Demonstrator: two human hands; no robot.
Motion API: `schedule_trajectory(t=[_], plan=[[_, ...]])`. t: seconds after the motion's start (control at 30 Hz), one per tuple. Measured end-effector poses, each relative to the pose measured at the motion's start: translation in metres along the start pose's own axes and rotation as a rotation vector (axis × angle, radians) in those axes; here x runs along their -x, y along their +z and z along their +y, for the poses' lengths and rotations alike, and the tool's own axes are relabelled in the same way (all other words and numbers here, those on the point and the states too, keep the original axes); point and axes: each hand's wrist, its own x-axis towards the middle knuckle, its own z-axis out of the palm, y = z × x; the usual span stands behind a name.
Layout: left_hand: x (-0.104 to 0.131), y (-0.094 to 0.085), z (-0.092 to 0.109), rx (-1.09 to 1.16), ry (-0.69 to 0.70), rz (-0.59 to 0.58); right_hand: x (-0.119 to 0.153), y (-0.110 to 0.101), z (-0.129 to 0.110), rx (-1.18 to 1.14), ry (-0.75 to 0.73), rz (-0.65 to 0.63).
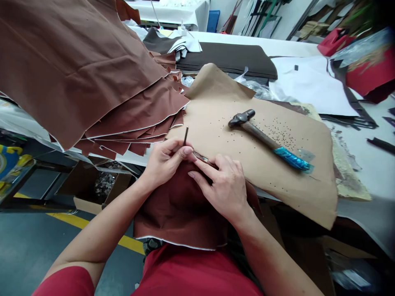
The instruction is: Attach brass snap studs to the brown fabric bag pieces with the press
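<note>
Rod [186, 136]: dark, long axis pointing up, pinched by left hand [165, 162]
Place: by the table [381, 172]'s near edge
Leather [182, 218]: smooth, brown (pale-edged), draped below
Right hand [224, 183]: curled over it, grip unclear

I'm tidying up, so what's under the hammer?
Brown paper shows around the hammer, with tiny dark dots scattered nearby; whatever lies directly beneath is covered and can't be seen.

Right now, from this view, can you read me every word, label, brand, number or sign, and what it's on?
No text is readable here.
Pale patch, lower right, possibly a label: too blurred.
Small held piece: pale marks, too small to tell.
Blue-and-yellow item, left edge: no legible lettering.
</note>
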Motion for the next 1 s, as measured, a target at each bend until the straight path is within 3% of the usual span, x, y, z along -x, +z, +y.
schedule_trajectory(t=[0.33,0.4,0.53,0.77,1.0], plan=[[0.0018,0.0016,-0.0011,0.112,-0.067,-0.034,-0.0005,0.0,-0.0004,-0.024,0.01,0.004],[0.0007,0.0004,-0.002,0.093,-0.01,-0.035,-0.0007,-0.0002,-0.0004,-0.029,0.013,0.007],[-0.0011,-0.0039,-0.0037,-0.148,0.156,-0.011,-0.0004,-0.0003,0.0001,-0.038,0.014,0.006],[0.0036,-0.0012,-0.0054,-0.038,0.073,0.048,-0.0003,0.0,0.0004,-0.044,0.008,0.025],[0.0045,-0.0025,-0.0083,-0.128,0.068,0.039,-0.001,-0.0005,-0.0004,-0.049,0.009,0.006]])
